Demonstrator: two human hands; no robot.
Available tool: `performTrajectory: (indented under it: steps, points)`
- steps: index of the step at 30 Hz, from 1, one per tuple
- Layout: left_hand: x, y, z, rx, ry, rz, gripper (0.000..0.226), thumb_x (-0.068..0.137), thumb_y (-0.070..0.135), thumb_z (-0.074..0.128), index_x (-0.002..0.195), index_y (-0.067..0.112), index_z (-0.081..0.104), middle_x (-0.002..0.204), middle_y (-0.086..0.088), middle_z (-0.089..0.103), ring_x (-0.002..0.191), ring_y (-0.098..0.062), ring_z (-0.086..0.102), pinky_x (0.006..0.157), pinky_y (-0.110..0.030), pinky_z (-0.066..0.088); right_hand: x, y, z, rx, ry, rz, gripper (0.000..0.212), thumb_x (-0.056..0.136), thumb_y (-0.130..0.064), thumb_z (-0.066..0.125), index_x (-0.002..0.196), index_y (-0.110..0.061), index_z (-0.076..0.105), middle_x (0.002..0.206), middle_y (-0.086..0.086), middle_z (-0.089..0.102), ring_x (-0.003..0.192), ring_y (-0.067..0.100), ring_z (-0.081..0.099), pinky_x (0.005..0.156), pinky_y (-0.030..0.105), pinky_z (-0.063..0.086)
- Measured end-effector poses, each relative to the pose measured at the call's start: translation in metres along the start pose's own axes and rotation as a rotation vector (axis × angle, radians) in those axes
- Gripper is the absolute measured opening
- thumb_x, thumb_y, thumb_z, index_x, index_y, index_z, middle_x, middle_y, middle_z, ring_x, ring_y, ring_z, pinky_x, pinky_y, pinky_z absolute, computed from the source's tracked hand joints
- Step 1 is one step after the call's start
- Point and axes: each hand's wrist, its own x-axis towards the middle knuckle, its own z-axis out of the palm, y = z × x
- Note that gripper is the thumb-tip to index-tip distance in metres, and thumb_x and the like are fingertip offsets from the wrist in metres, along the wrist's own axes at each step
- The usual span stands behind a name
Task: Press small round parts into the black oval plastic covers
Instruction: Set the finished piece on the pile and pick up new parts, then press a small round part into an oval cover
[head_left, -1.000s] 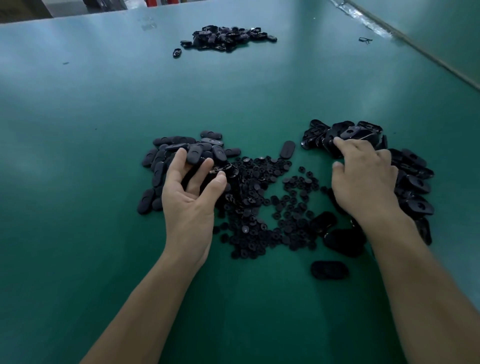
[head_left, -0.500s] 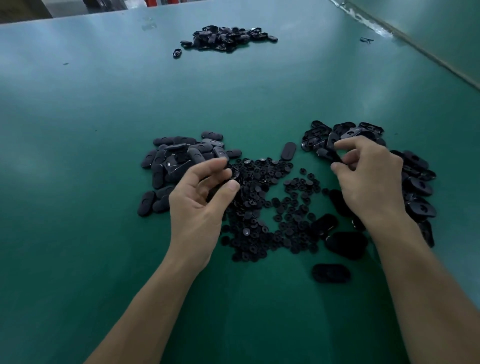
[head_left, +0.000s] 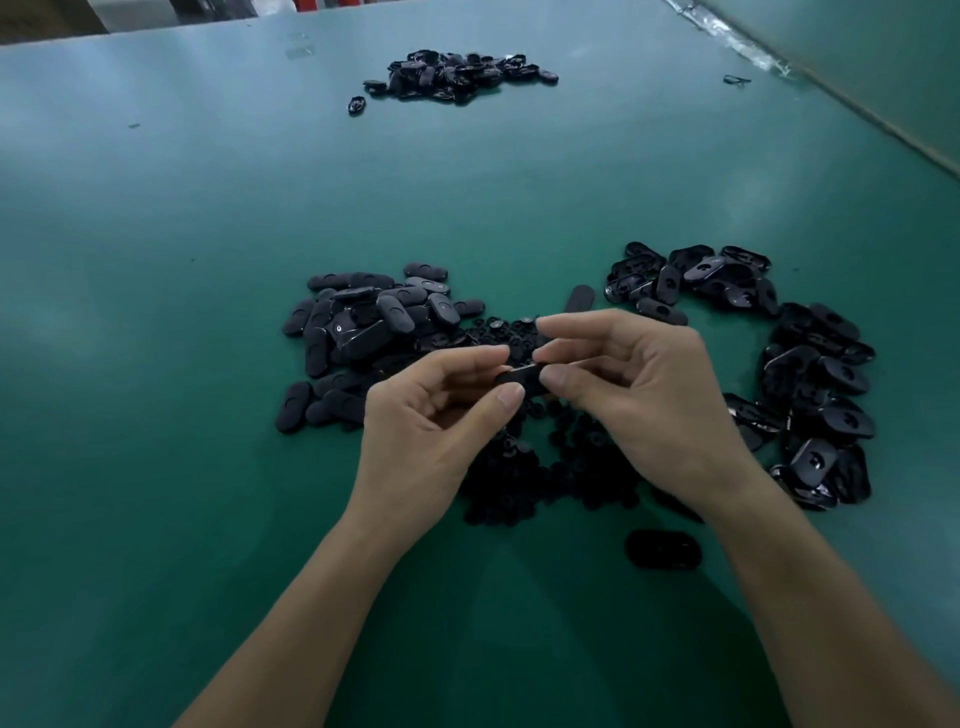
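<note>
Head view: left hand (head_left: 436, 431) and right hand (head_left: 639, 405) meet mid-scene, each pinching one end of a black oval cover (head_left: 522, 375) between thumb and fingers. Cover held just above the heap of round parts (head_left: 545, 478) on the green table (head_left: 156, 364). Matte cover pile (head_left: 363, 332) to the left, glossy cover pile (head_left: 810, 384) to the right, third pile (head_left: 457, 70) far.

Nothing written can be read here: no label, brand or number. The black oval cover (head_left: 521, 375) pinched between the left hand (head_left: 431, 431) and the right hand (head_left: 644, 405) shows only a dark edge. The heaped covers (head_left: 363, 322) beyond the left hand bear small marks, too blurred to tell as letters.
</note>
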Motion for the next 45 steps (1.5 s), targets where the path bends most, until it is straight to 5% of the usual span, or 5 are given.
performTrajectory:
  steps: [8,13,20,35,45]
  points:
    - [0.003,-0.005,-0.001,-0.062,0.051,-0.012,0.020,0.087,0.002,0.072,0.099,0.017,0.074,0.083,-0.002,0.077,0.074,-0.014,0.074,0.069,-0.020,0.058,-0.004,0.007,0.013,-0.043,0.096,-0.053,0.023,0.086,-0.005,0.075,0.096,-0.025,0.073,0.089,-0.007,0.075,0.079,0.011,0.072,0.075,0.021,0.056]
    - [0.005,-0.008,-0.005,-0.107,0.113,-0.025,0.018,0.089,0.006,0.069,0.103,0.016,0.073,0.084,-0.004,0.075,0.077,-0.018,0.074,0.070,-0.022,0.057,-0.007,0.013,0.011,-0.588,0.117,-0.133,0.017,0.087,-0.019,0.075,0.103,-0.022,0.075,0.088,-0.014,0.067,0.087,0.005,0.059,0.080,0.020,0.050]
    - [0.005,-0.008,-0.004,-0.134,0.118,-0.001,0.017,0.088,0.006,0.072,0.089,0.023,0.075,0.079,-0.004,0.074,0.074,-0.019,0.073,0.069,-0.023,0.057,-0.011,0.012,0.010,-0.836,0.019,-0.095,0.021,0.086,-0.039,0.072,0.102,-0.026,0.074,0.089,-0.009,0.063,0.092,0.013,0.052,0.082,0.029,0.044]
    - [0.003,-0.004,-0.004,0.065,0.046,0.060,0.013,0.089,0.027,0.071,0.101,0.031,0.076,0.074,0.013,0.066,0.063,-0.003,0.056,0.062,-0.015,0.049,-0.010,0.009,0.015,-0.628,0.027,-0.090,0.007,0.097,-0.023,0.062,0.092,-0.024,0.058,0.083,-0.015,0.059,0.080,0.006,0.057,0.071,0.029,0.048]
    - [0.004,-0.006,-0.003,-0.011,0.083,0.081,0.020,0.083,0.015,0.076,0.094,0.031,0.072,0.078,0.013,0.067,0.073,-0.002,0.060,0.071,-0.014,0.050,-0.009,0.010,0.015,-0.440,0.140,-0.149,0.012,0.090,-0.017,0.072,0.102,-0.019,0.073,0.081,-0.015,0.068,0.076,-0.004,0.062,0.069,0.004,0.043]
